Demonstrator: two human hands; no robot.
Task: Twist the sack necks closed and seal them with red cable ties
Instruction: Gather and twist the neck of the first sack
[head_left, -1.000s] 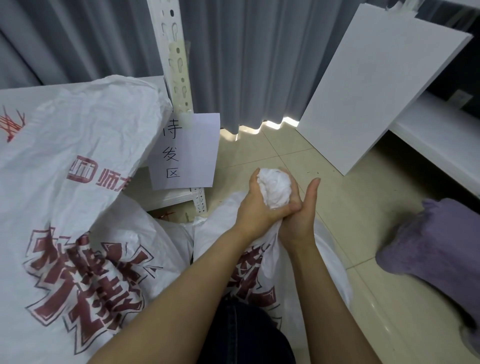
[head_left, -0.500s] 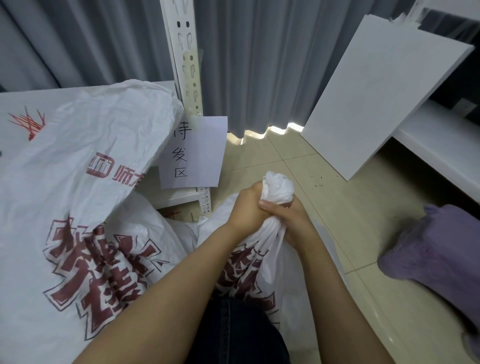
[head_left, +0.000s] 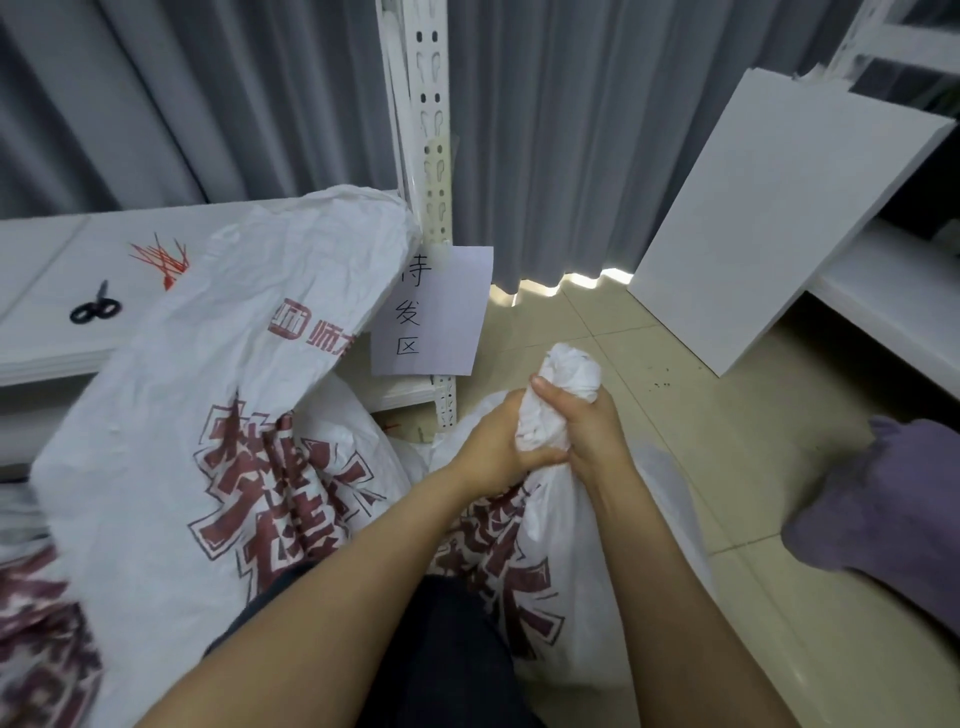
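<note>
The sack (head_left: 556, 545) under work is stood on the floor (head_left: 701, 441) just below frame centre, at about 6 o'clock, between the person's forearms. Its neck (head_left: 569, 384) is gathered into a crumpled white bunch, raised toward 12 o'clock from the sack body.

The neck is clasped by both hands. The right hand (head_left: 589, 431) is wrapped round the upper part of the bunch, with the thumb laid up its near side. The left hand (head_left: 491, 449) is closed round the neck just beneath, at 9 o'clock of the right hand and touching it.

The red ties (head_left: 161, 257) are found in a loose bundle on the white shelf (head_left: 47, 322) at 10 o'clock, well apart from the hands. Black scissors (head_left: 96, 309) are placed near them, at their 7 o'clock. A second sack (head_left: 208, 415), printed in red, is leaned over the shelf edge at 9 o'clock, just beside the left forearm.

A slotted post (head_left: 434, 156) is stood at 12 o'clock, with a handwritten note (head_left: 441, 312) fixed to it. A grey curtain (head_left: 545, 130) is hung behind. A white board (head_left: 779, 218) is leaned at 2 o'clock. A purple cloth (head_left: 893, 509) is seen at 4 o'clock, apart from the sack.
</note>
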